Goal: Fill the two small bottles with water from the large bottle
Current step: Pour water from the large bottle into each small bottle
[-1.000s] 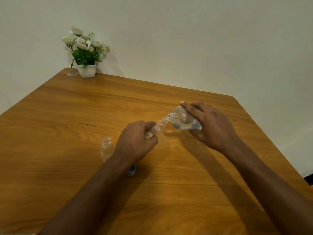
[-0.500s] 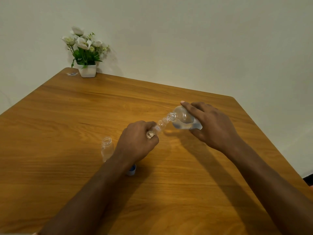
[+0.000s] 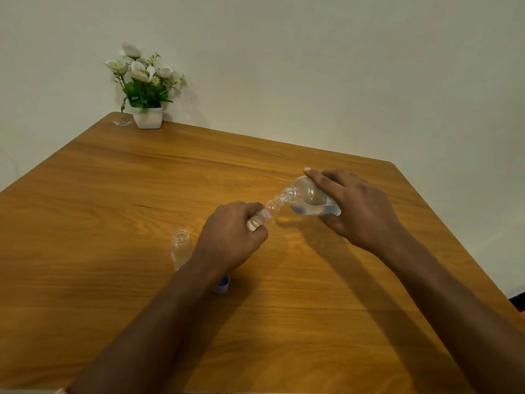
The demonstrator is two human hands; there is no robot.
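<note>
Nothing had shifted; right hand [image 3: 360,209] clamped the tilted large bottle [image 3: 309,199], left hand [image 3: 230,237] clamped a small bottle [image 3: 267,213]; another [image 3: 181,248] stood at nine o'clock.

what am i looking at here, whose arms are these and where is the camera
There is no machine here: a person works with two bare hands, and the one camera sits on their head, looking forward and down, so the arms reach in from the bottom. The right hand tips the large bottle, which holds some water, so its mouth meets the mouth of a small bottle held tilted in the left hand. On the wooden table a second small bottle stands open, with a blue cap partly hidden under the left wrist. A small flower pot sits at the far corner by the wall.
</note>
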